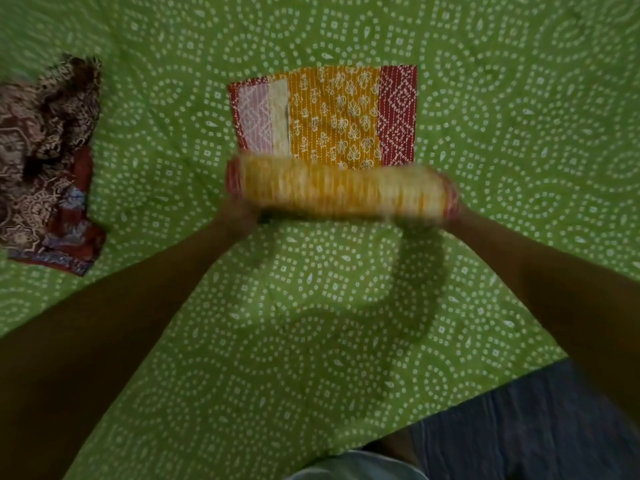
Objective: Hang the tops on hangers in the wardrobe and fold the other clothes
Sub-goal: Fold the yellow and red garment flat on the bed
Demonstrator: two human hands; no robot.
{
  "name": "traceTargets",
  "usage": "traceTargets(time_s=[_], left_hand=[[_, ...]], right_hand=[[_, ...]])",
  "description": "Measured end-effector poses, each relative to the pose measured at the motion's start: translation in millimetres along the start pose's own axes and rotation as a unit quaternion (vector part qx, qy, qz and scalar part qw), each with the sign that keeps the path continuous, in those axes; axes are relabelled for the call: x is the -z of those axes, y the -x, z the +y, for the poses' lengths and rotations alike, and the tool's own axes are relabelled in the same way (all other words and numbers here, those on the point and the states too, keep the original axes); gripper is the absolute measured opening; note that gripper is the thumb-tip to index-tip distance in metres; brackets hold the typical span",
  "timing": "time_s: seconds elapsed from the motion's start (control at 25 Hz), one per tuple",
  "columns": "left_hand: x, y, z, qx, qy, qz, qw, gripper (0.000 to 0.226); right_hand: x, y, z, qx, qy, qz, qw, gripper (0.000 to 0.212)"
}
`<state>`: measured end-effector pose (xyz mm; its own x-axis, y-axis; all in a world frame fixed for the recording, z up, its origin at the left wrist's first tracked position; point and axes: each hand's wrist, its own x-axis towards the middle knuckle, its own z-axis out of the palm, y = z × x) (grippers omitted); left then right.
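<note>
A yellow garment with red borders and white print [332, 116] lies on the green bedsheet [311, 306], its far part flat. Its near edge is lifted into a blurred fold that spans between my hands. My left hand [239, 213] grips the fold's left end from below, and my right hand [450, 211] grips its right end. Both hands are blurred by motion and partly hidden under the cloth.
A crumpled brown, maroon and cream patterned garment [45, 161] lies at the left edge of the bed. The bed's near edge runs diagonally at the lower right, with a dark blue floor covering [540, 427] beyond it.
</note>
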<state>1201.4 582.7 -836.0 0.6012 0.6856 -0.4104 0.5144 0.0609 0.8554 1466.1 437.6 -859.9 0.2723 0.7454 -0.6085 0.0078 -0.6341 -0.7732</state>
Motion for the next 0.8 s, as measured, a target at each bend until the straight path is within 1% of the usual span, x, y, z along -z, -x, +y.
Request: traceTargets(time_s=[0.04, 0.12, 0.2, 0.24, 0.28, 0.32, 0.36, 0.4, 0.44, 0.48, 0.52, 0.56, 0.6, 0.64, 0.68, 0.72, 0.8], left_hand=[[2, -10, 6, 0.047, 0.018, 0.043, 0.998, 0.028], [4, -27, 9, 0.116, 0.029, 0.083, 0.989, 0.025], [5, -32, 0, 0.155, -0.034, 0.083, 0.984, 0.033], [3, -26, -6, 0.177, -0.066, 0.073, 0.979, 0.041], [3, -15, -11, 0.197, -0.086, 0.054, 0.975, 0.050], [1, -2, -13, 0.207, -0.085, 0.044, 0.974, 0.052], [0, 10, -13, 0.203, -0.092, 0.063, 0.973, 0.050], [-2, 19, -10, 0.183, -0.127, 0.112, 0.968, 0.045], [-5, 24, -5, 0.153, -0.186, 0.195, 0.951, 0.040], [-12, 24, 4, 0.102, -0.238, 0.278, 0.925, 0.038], [-22, 16, 14, 0.035, -0.267, 0.316, 0.910, 0.039], [-33, 2, 24, -0.027, -0.292, 0.297, 0.909, 0.042], [-48, -16, 28, -0.073, -0.345, 0.239, 0.905, 0.046], [-60, -35, 26, -0.087, -0.402, 0.177, 0.894, 0.049], [-67, -54, 20, -0.070, -0.442, 0.138, 0.883, 0.052], [-69, -70, 10, -0.039, -0.456, 0.118, 0.881, 0.054], [-66, -86, -11, -0.020, -0.457, 0.119, 0.881, 0.060]], right_hand=[[3, -11, -10, -0.016, -0.020, 0.032, 0.999, 0.019], [4, -28, -22, -0.055, -0.025, 0.070, 0.996, 0.028], [-1, -34, -22, -0.098, -0.013, 0.094, 0.991, 0.035], [-4, -29, -18, -0.107, 0.009, 0.100, 0.989, 0.036], [-8, -18, -14, -0.115, 0.024, 0.099, 0.988, 0.036], [-13, -5, -10, -0.125, 0.040, 0.099, 0.986, 0.034], [-19, 9, -5, -0.128, 0.060, 0.116, 0.983, 0.031], [-26, 22, -4, -0.113, 0.095, 0.162, 0.976, 0.027], [-35, 30, -6, -0.073, 0.146, 0.229, 0.960, 0.026], [-46, 31, -15, -0.007, 0.202, 0.291, 0.935, 0.029], [-59, 23, -26, 0.067, 0.247, 0.315, 0.914, 0.035], [-74, 9, -37, 0.122, 0.282, 0.291, 0.906, 0.042], [-88, -9, -47, 0.151, 0.318, 0.242, 0.904, 0.047], [-99, -29, -51, 0.159, 0.355, 0.198, 0.900, 0.050], [-104, -48, -50, 0.149, 0.392, 0.175, 0.891, 0.052], [-102, -64, -42, 0.132, 0.429, 0.173, 0.877, 0.055], [-89, -81, -20, 0.105, 0.480, 0.202, 0.847, 0.062]])
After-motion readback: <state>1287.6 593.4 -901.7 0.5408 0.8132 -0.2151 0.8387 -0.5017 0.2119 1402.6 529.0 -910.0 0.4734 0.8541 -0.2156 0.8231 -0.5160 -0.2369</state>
